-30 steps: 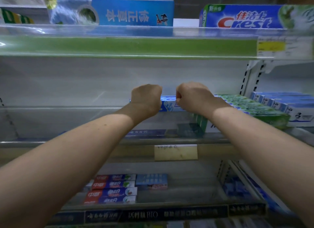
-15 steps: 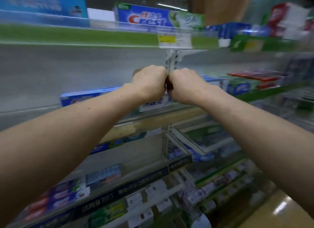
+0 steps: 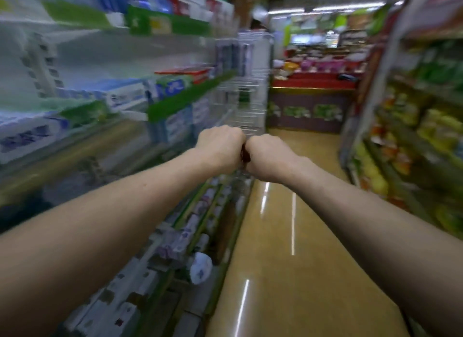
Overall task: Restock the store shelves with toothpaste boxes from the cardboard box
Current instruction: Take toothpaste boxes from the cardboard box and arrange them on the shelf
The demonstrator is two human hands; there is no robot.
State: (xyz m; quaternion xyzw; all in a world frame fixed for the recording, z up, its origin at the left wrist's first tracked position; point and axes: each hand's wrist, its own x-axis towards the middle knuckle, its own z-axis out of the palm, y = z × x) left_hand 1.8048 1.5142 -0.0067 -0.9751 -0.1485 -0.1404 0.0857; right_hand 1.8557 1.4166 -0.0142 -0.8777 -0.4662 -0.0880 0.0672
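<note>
My left hand (image 3: 220, 146) and my right hand (image 3: 268, 158) are curled into fists, knuckles pressed together, held out in front of me over the aisle. A small dark reddish sliver (image 3: 245, 156) shows between them; I cannot tell what it is. No toothpaste box is in either hand. Blurred blue and white toothpaste boxes (image 3: 27, 136) lie on the shelves at my left, with green and red ones (image 3: 175, 83) further along. The cardboard box is out of view.
The shelf unit (image 3: 185, 98) with green edge strips runs along the left, small packs on its lower levels. A wire rack (image 3: 250, 98) stands at its far end. The glossy tan floor (image 3: 288, 236) stretches ahead to a red display counter (image 3: 313, 83). Stocked shelves (image 3: 426, 126) line the right.
My view has swung right, from facing the shelf to looking down the aisle. Both fists have left the toothpaste box on the shelf and come together.
</note>
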